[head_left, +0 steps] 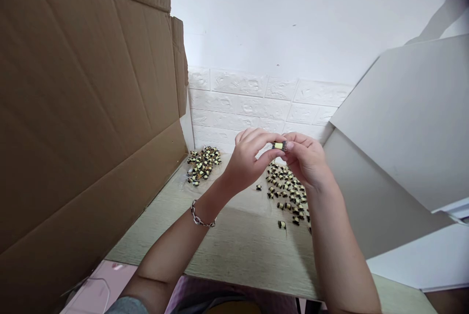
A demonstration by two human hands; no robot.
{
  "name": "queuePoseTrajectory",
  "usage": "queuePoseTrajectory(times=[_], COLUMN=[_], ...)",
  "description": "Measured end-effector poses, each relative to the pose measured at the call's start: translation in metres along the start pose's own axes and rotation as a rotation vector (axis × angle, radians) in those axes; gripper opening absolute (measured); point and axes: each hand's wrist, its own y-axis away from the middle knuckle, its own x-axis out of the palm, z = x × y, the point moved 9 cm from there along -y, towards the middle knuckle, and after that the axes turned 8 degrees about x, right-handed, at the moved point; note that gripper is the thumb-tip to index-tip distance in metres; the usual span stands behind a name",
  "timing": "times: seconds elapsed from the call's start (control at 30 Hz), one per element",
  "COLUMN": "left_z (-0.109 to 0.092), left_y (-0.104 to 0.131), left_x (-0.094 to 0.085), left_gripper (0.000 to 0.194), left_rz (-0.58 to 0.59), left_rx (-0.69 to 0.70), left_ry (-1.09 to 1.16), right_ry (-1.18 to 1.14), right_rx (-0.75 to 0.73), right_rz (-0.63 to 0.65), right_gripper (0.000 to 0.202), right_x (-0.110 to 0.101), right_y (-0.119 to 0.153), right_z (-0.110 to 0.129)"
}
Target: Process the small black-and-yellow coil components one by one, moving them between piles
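A small coil transformer (279, 146), with yellow tape round a black bobbin and thin wires trailing to the left, is held up above the table between both hands. My left hand (252, 153) pinches its left end between thumb and fingertips. At the other end, the thumb and fingers of my right hand (305, 157) are closed on it, hiding part of that end. Beneath and behind my right hand spreads a loose group of similar transformers (287, 184). A denser pile of them (203, 163) lies at the far left of the table.
A tall cardboard sheet (91, 109) walls off the left of the wooden table (234, 240). White brick-patterned wall (242, 96) stands behind. Pale panels (406, 123) lean on the right. One transformer (282, 224) lies nearer the front edge, another (258, 187) between the groups.
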Motion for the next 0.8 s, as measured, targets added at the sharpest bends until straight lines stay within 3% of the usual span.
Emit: queuePoseTrajectory(times=[0.23,0.37,0.43,0.5,0.63,0.8], left_z=[-0.002,0.0,0.004,0.009,0.021,0.029], left_y=[0.0,0.0,0.0,0.001,0.003,0.007], left_x=[0.0,-0.002,-0.005,-0.007,-0.006,0.006], left_gripper=[0.014,0.014,0.014,0.014,0.016,0.017], left_rz=[-0.004,-0.035,-0.077,-0.131,-0.184,-0.16], left_rx=[0.016,0.007,-0.016,-0.056,-0.158,-0.267], left_ry=[0.005,0.0,0.036,0.124,0.373,0.628], right_ry=[0.052,0.13,0.219,0.342,0.622,0.878], right_rx=[-0.013,-0.065,-0.189,-0.41,-0.835,-1.034], right_rz=[0.019,-0.046,-0.158,-0.31,-0.513,-0.606], right_gripper=[0.008,0.01,0.009,0.006,0.01,0.02], right_x=[-0.001,-0.003,-0.005,-0.003,0.017,0.031], right_y=[0.0,0.0,0.004,0.017,0.049,0.066], right_z=[0.001,0.004,0.014,0.032,0.057,0.063])
